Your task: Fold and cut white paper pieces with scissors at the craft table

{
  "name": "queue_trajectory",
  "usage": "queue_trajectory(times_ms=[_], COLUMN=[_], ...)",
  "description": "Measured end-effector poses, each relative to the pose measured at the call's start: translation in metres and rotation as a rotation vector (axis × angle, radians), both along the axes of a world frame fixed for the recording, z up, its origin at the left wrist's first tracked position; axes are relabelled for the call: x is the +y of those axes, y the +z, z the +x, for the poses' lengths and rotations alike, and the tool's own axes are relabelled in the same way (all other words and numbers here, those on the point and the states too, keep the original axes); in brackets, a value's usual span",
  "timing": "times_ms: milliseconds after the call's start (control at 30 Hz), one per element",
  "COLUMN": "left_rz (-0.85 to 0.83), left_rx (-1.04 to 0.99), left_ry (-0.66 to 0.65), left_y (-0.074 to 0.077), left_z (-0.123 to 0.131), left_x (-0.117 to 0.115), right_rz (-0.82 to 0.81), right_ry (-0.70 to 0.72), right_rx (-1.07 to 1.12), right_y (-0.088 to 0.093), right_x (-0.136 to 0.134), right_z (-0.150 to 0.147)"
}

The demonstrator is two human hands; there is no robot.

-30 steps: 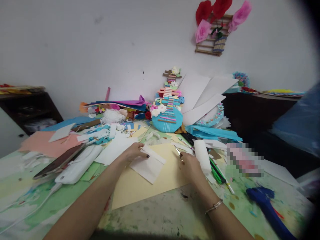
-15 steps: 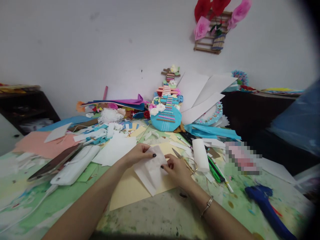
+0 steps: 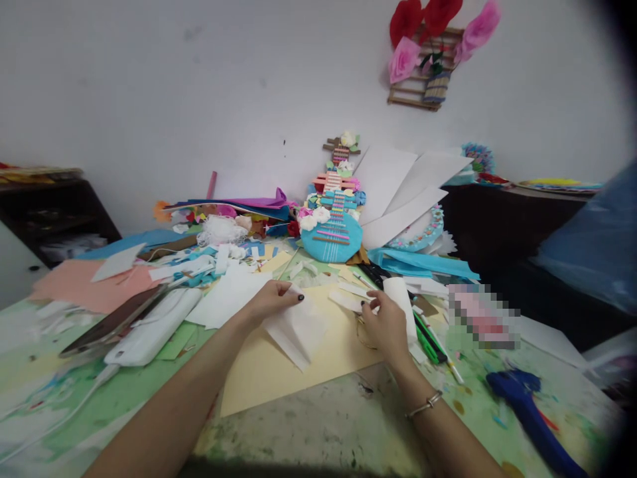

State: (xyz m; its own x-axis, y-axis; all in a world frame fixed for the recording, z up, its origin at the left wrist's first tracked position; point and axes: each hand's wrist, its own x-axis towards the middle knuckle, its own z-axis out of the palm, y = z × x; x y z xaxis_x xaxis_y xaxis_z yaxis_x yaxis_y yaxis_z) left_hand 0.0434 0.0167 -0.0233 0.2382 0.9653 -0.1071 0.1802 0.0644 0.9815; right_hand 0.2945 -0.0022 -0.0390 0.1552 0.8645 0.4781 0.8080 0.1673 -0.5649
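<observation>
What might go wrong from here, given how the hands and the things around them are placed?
1. The left hand pinches the white sheet near its upper edge, so the paper might crease or slip.
2. Gold scissor handles show beside the right hand; they could snag its fingers or the paper.
3. The white roll is close by the right hand and might get knocked.

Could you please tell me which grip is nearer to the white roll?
Right. The right grip is just left of the white roll, partly overlapping it in view; the left grip is much farther left, holding a thin white sheet over the cream paper.
</observation>
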Motion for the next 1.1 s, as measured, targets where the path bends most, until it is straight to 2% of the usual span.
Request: queue_trajectory(times_ms=[67,133,233,333,400,500,633,700,800,867,933,1033,1100], left_rz=[-0.006,-0.006,0.009,0.011,0.018,0.008,-0.067,-0.019,0.153,0.221,0.276,0.360,0.400], left_rx=[-0.027,-0.066,-0.116,-0.124,-0.108,-0.040,0.074,0.136,0.261,0.348,0.446,0.592,0.676], left_ry=[-0.027,-0.067,-0.116,-0.121,-0.101,-0.062,-0.097,-0.064,0.089,0.173,0.217,0.209,0.196], left_y=[0.000,-0.002,-0.004,-0.005,-0.004,-0.003,-0.007,-0.012,-0.020,-0.025,-0.027,-0.024,-0.019], left_z=[0.000,0.001,0.002,0.004,0.003,0.000,-0.006,-0.008,-0.011,-0.014,-0.018,-0.023,-0.025], left_x=[-0.001,-0.001,-0.002,-0.003,-0.003,-0.001,0.004,0.009,0.021,0.032,0.043,0.063,0.078], right_rz=[0.134,0.160,-0.052,-0.271,-0.316,-0.351,-0.411,-0.443,-0.505,-0.506,-0.396,-0.188,-0.152], right_ry=[0.059,0.241,0.538,0.629,0.626,0.567,0.512,0.522,0.567,0.588,0.561,0.468,0.389], right_rx=[-0.006,0.043,0.168,0.208,0.205,0.335,0.466,0.497,0.515,0.428,0.220,-0.056,-0.187], right_y=[-0.001,-0.005,-0.011,-0.015,-0.016,-0.019,-0.024,-0.025,-0.024,-0.021,-0.017,-0.013,-0.011], right_x=[0.000,-0.002,-0.006,-0.010,-0.010,-0.005,0.002,0.002,-0.002,-0.005,-0.006,-0.005,-0.002], right_z=[-0.001,-0.007,-0.020,-0.031,-0.033,-0.031,-0.027,-0.028,-0.031,-0.032,-0.031,-0.026,-0.022])
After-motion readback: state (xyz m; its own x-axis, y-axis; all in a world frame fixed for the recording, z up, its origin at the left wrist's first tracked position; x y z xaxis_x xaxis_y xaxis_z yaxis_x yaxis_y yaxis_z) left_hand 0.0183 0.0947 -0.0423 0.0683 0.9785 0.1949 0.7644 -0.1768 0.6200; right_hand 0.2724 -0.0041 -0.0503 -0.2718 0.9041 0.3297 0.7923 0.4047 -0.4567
